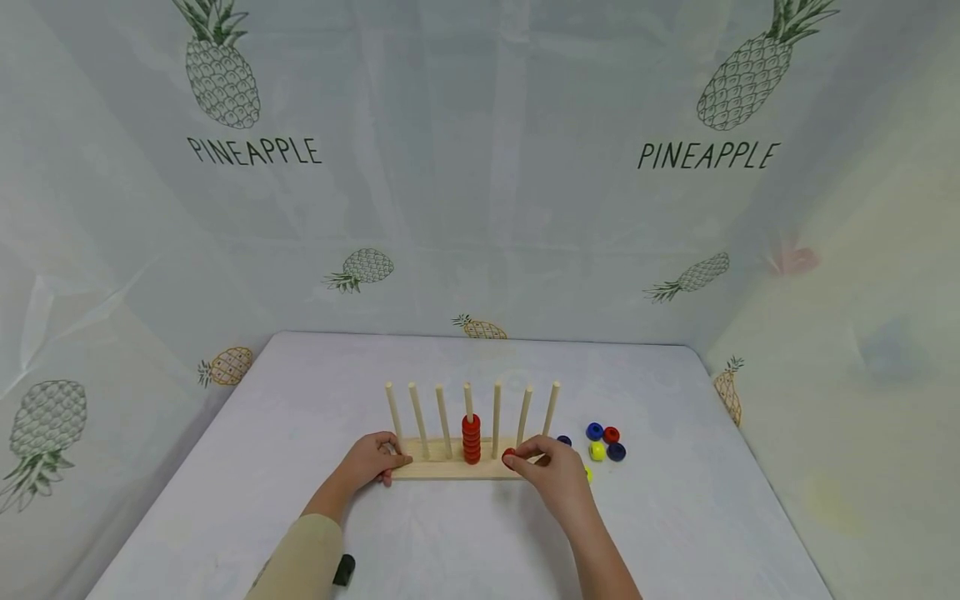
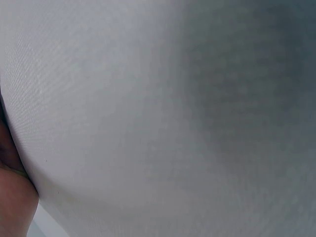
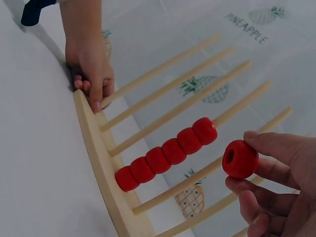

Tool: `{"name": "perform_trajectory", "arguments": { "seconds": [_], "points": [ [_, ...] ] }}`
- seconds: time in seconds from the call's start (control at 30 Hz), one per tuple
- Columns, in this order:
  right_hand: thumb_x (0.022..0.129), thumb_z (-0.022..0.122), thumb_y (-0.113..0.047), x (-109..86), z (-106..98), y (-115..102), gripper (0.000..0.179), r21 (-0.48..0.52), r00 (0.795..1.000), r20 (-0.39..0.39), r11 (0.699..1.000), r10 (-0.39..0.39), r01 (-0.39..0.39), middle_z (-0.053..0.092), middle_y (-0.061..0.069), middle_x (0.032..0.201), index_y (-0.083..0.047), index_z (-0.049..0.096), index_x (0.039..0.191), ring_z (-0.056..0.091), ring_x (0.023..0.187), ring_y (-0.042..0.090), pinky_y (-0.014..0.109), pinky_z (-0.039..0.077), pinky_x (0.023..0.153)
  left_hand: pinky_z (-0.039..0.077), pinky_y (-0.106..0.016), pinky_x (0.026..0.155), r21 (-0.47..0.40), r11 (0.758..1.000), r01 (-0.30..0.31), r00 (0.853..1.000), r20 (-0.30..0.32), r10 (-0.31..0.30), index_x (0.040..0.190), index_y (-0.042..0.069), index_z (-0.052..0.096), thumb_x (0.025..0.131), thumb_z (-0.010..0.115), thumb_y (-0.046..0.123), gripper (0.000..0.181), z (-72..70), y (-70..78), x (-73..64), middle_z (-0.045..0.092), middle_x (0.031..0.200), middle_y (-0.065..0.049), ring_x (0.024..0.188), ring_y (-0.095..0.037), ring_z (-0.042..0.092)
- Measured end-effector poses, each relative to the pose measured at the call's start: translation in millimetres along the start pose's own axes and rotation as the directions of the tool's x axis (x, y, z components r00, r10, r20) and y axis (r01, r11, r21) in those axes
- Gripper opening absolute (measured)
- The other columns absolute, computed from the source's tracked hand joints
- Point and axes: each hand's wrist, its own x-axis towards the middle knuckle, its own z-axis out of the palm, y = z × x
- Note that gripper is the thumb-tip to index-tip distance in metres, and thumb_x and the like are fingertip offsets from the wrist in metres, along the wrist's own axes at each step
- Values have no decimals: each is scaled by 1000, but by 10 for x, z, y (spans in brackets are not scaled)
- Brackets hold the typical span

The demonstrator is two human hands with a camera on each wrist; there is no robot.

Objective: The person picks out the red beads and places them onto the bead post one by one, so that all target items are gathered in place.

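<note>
A wooden rack has a flat base [image 1: 435, 472] and a row of upright pegs. Red beads [image 1: 471, 440] are stacked on its middle peg, which shows bare wood above them. My left hand [image 1: 367, 460] grips the left end of the base, thumb on top. Between thumb and fingertips, my right hand [image 1: 557, 477] pinches one red bead [image 3: 240, 159], its hole showing in the right wrist view. That bead is held apart from the stack, on its right side. The left wrist view shows mostly blurred pale cloth, with some skin [image 2: 17, 205] at its left edge.
Right of the rack lie loose beads: a blue bead [image 1: 595, 431], a red bead [image 1: 611, 435], a yellow bead [image 1: 597, 451] and dark blue ones. Another yellow bead is partly hidden by my right hand. A black object [image 1: 344, 571] sits beside the left sleeve [image 1: 303, 557].
</note>
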Motion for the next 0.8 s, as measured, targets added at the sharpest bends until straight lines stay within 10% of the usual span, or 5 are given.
{"name": "perform_trajectory", "arguments": {
  "seconds": [0.8],
  "points": [
    [80, 82, -27, 34, -89, -416, 18, -29, 990, -24, 990, -139, 138, 60, -3, 81, -17, 69, 86, 51, 75, 18, 28, 42, 53, 40, -22, 44, 4, 1000, -20, 1000, 12, 20, 90, 3, 60, 86, 77, 22, 25, -4, -32, 6, 56, 51, -2, 43, -13, 55]
  ]
}}
